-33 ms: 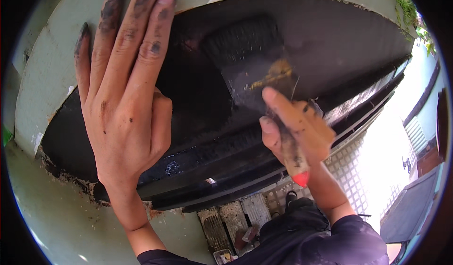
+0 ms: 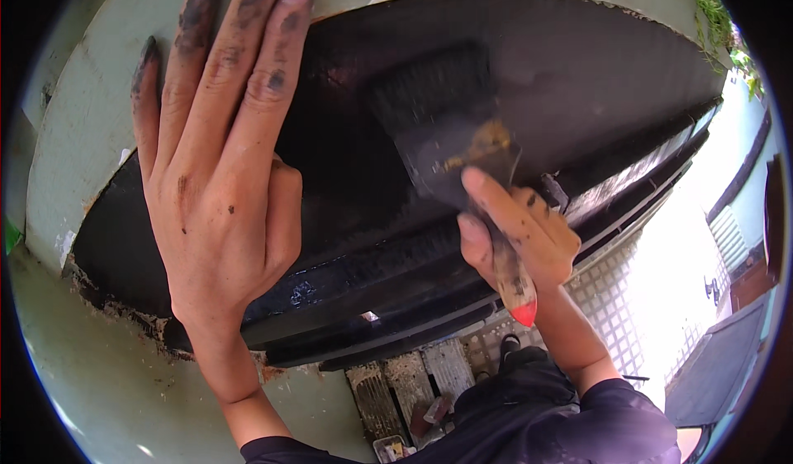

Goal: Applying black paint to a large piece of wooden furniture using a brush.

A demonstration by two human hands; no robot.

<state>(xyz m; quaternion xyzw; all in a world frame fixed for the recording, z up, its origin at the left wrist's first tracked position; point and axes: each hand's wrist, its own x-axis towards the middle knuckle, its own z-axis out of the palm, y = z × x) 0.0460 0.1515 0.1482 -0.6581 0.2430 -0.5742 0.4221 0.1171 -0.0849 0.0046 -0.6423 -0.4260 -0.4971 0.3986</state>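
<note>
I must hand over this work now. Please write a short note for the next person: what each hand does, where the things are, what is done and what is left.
Left hand: open, flat against the wall, fingers smeared black.
Right hand: grips the paintbrush, bristles on the black panel.
Done: most of the panel looks black and wet.
Left: the chipped lower-left edge is rough; the green wall stays unpainted.

bright daylight glares at right, fisheye bends edges, dark centre.
</note>
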